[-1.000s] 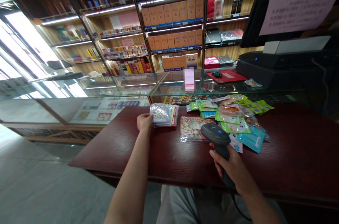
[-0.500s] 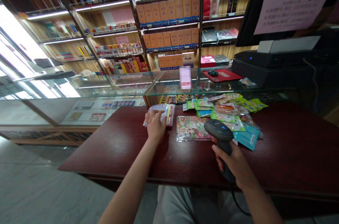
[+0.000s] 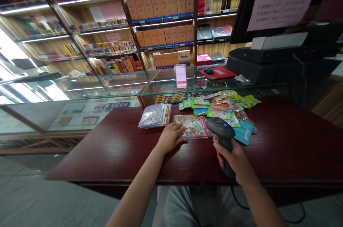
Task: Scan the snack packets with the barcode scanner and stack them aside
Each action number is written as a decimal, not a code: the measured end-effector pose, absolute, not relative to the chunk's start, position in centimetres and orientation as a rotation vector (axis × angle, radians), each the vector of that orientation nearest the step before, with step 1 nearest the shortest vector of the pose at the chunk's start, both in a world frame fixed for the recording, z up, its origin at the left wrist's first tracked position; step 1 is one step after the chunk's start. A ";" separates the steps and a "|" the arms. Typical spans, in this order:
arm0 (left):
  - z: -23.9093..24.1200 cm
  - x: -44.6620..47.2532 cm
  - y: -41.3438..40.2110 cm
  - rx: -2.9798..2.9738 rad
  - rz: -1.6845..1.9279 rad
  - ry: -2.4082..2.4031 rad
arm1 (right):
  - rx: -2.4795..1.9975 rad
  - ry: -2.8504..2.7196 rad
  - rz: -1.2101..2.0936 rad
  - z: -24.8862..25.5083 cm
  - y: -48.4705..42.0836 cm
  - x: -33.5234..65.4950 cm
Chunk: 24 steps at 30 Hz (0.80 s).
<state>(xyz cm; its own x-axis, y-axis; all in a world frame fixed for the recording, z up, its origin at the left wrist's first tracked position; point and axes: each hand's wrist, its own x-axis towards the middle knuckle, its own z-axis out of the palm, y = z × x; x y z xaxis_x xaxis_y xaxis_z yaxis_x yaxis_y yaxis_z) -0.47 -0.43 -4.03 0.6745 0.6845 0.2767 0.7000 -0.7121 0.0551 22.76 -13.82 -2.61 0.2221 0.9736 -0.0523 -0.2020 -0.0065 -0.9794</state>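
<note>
Lit wooden shelves [image 3: 218, 47] line the shop behind a glossy reddish-brown wooden tabletop [image 3: 107, 148]. Near the middle of this tabletop lies a flat, pink illustrated packet in clear plastic [image 3: 197, 127]. The left hand [image 3: 171, 137] reaches over its left end, fingers extended and thumb apart, grasping nothing visible. At the packet's right end, the right hand [image 3: 232, 155] is wrapped around the handle of a black handheld barcode scanner [image 3: 221, 128], its head overlapping the packet in view.

Just left of the packet sits a stack of flat, plastic-wrapped packets with a lilac one on top [image 3: 152, 116]. Behind and to the right spreads a pile of green, yellow and clear snack bags [image 3: 221, 107], with a flat turquoise pouch [image 3: 244, 132] at its near side. Beyond stands a glass-topped display case [image 3: 160, 89], bearing a black computer mouse [image 3: 208, 71] on a red mat [image 3: 222, 73].
</note>
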 end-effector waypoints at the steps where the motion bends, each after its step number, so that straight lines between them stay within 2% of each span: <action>1: -3.9 -0.5 -0.5 -2.817 -0.415 -1.144 | -1.172 -0.883 1.153 -2.6 -13.8 22.7; 11: -3.8 -1.2 -1.3 -2.682 -0.264 -0.924 | -1.183 -0.870 1.147 -1.4 -14.0 22.7; 18: -3.5 -3.2 -1.7 -2.584 -0.555 -0.950 | -1.171 -0.854 1.102 -1.3 -14.0 22.5; 24: -1.8 -3.6 -1.9 -2.380 -0.864 -1.253 | -1.199 -0.876 1.058 -0.9 -14.4 22.4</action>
<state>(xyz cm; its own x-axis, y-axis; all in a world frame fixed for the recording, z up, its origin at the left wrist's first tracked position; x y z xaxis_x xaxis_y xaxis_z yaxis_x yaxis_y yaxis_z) -3.60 -1.88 -1.78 0.4339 0.6335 0.6406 0.8240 -0.5666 0.0022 22.45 -14.42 -0.85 0.2908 0.9567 -0.0120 -0.1674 0.0386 -0.9851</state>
